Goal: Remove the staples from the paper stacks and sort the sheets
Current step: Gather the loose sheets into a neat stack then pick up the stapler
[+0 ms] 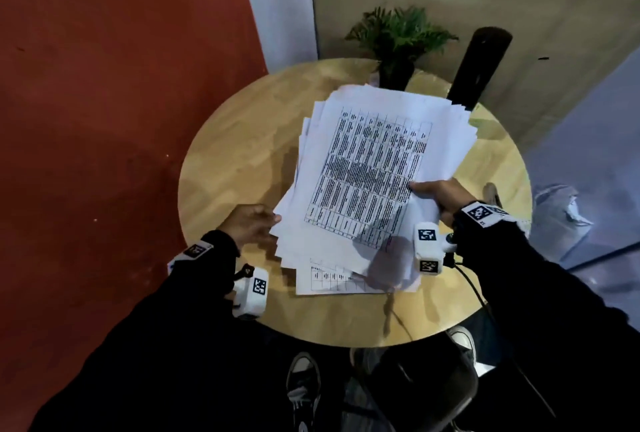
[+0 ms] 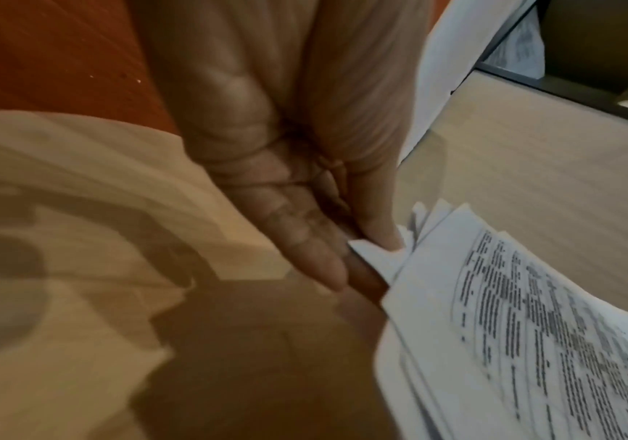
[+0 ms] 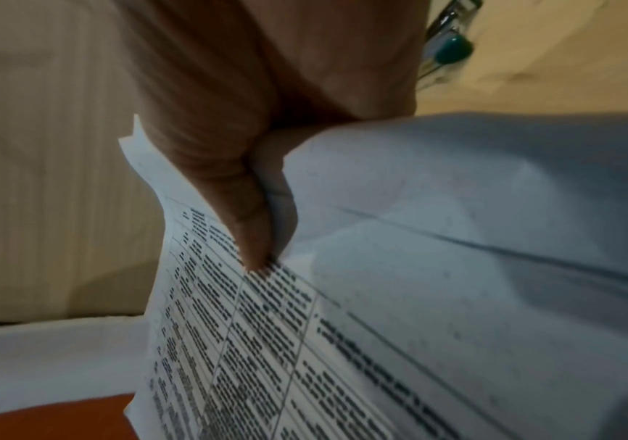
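Note:
A thick, fanned stack of white printed sheets [image 1: 367, 168] with a table of text on top is held up over the round wooden table [image 1: 235, 154]. My right hand [image 1: 426, 189] grips its right edge, thumb [image 3: 252, 238] pressed on the printed top sheet [image 3: 455, 268] and fingers hidden underneath. My left hand [image 1: 263, 224] holds the stack's near-left corner; in the left wrist view, that corner of the stack [image 2: 512, 327] sits pinched between the left hand's [image 2: 361, 247] thumb and fingers. No staple shows in any view.
One printed sheet [image 1: 329, 281] lies flat on the table under the stack, near the front edge. A potted plant [image 1: 398, 37] and a black cylinder [image 1: 481, 64] stand at the back. A small teal and metal tool [image 3: 450, 47] lies on the table by my right hand.

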Demonstrator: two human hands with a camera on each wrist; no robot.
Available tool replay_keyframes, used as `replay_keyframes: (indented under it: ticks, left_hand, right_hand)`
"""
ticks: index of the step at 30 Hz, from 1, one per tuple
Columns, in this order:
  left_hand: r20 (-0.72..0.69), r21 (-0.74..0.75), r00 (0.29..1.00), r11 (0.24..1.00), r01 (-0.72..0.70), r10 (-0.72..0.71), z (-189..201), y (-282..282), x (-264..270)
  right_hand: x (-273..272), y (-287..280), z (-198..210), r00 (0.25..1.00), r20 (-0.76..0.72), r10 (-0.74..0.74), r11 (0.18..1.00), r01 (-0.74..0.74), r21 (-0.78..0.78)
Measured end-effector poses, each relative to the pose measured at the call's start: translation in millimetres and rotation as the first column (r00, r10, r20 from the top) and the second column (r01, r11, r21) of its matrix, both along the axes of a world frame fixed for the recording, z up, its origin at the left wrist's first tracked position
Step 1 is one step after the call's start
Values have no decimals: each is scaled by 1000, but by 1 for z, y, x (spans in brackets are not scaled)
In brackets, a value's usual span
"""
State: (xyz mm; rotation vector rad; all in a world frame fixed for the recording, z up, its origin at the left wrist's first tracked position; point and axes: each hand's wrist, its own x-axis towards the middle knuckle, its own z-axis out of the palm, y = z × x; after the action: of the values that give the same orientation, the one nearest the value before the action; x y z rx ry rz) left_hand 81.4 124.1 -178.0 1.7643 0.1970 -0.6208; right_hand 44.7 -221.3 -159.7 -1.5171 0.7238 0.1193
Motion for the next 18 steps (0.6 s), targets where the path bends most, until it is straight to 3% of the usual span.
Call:
replay_keyframes:
  ticks: [2,5,8,12,15,18]
  left_hand:
    - [-81,41,995,998,56,-53,-11,4,-2]
    - [-250,212,941,935,285,-230,-32,7,-4]
    - [-172,261,973,945,195,-153,-41,-5,6]
    - [-179,177,972,967,185,-153,-43,-41,9]
    - [-91,160,987,977,142,-129,-62,-54,15]
    - [64,224,997,973,-63,50,-66,-52,23]
  right_hand:
    - [0,4,-9,997,-64,42,999,-44,-26]
    - [0,8,-30,971,-191,142,986,-156,-59]
    - [-3,17,-36,918,-323,230,952,-281,-123]
    - [-5,32,-41,926,-335,175,967,-226,-120]
    - [-4,36,-47,937,-315,154,966,-210,-151]
    - [-7,24,-52,943,-308,123,972,-176,-152]
